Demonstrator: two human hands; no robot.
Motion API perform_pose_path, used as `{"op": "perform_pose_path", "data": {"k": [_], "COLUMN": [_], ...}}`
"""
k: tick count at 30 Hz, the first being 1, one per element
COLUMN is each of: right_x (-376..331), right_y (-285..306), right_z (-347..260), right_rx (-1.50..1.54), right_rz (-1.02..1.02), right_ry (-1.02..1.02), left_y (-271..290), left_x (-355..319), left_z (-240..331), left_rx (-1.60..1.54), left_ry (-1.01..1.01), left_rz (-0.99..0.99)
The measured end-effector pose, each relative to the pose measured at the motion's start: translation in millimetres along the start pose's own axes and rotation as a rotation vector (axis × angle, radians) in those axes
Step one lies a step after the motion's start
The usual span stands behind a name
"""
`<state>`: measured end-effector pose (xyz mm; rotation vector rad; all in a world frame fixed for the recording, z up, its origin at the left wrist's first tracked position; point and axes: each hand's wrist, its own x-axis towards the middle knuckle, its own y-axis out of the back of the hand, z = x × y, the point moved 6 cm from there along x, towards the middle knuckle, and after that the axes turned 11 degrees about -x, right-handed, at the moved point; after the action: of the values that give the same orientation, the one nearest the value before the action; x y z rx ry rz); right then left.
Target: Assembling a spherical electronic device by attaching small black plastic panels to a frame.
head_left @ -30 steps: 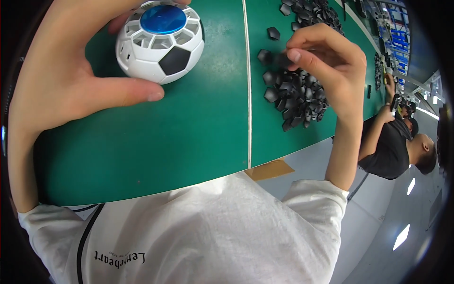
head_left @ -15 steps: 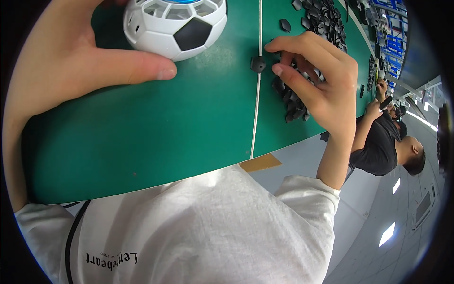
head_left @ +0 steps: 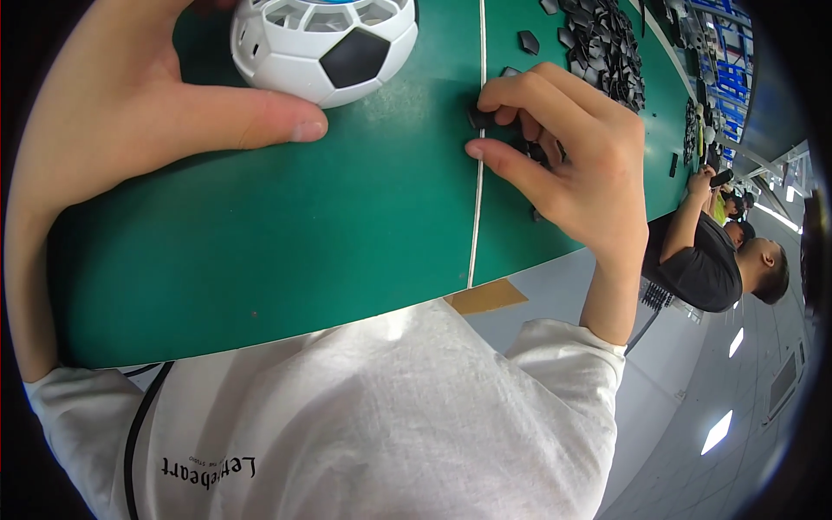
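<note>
My left hand (head_left: 147,113) curves round the left side of a white plastic football-shaped shell (head_left: 290,74). Its thumb lies along the shell's near lower edge, while the other fingers are mostly out of sight. A black pentagon panel (head_left: 355,57) sits in the shell's side, and open slots ring its upper part with some blue showing at the top. To the right, my right hand (head_left: 581,147) has thumb and index finger apart around a small loose black pentagon piece (head_left: 477,119) on the white line. The index fingertip overlaps this piece; the thumb is clear of it.
A large heap of black pentagon pieces (head_left: 602,52) lies beyond my right hand, with a single piece (head_left: 529,42) to its left. More pieces are partly hidden under that hand. The green tabletop (head_left: 260,234) ends near my body. A person in black (head_left: 706,269) works farther right.
My right hand has shifted left and its fingers have come over the loose black piece. The left hand and shell keep their places relative to each other; the view has moved slightly.
</note>
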<state>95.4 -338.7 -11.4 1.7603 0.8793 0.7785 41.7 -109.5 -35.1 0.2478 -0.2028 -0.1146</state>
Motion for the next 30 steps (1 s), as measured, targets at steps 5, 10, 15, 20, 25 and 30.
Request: {"op": "perform_pose_path", "data": {"k": [5,10,15,20,25,30], "right_x": [-2.6,-3.2,-2.5,2.0,23.5,44.3], "right_y": [-0.7,-0.5,6.3,17.0,35.3,34.0], "right_z": [-1.4,-4.6,-5.8,-5.6,-31.4,-52.6], "right_rx": [-0.121,-0.176,-0.338,-0.2,0.373,0.08], "right_rz": [0.013,0.004,0.118,0.231,0.365,0.281], "right_ry": [0.011,0.025,0.072,0.056,0.146,0.078], "left_y": [-1.3,-15.1,-17.5,-17.7,8.6,-16.7], "left_x": [-8.6,-7.8,-10.4,-6.9,25.2,38.3], "left_z": [7.0,22.3,30.8,38.2,16.0,20.3], "left_rx": [0.079,0.149,0.21,0.287,0.402,0.573], "left_ry": [-0.052,-0.092,-0.131,-0.172,-0.196,-0.11], "left_rz": [-0.035,-0.049,-0.057,-0.069,-0.101,-0.097]}}
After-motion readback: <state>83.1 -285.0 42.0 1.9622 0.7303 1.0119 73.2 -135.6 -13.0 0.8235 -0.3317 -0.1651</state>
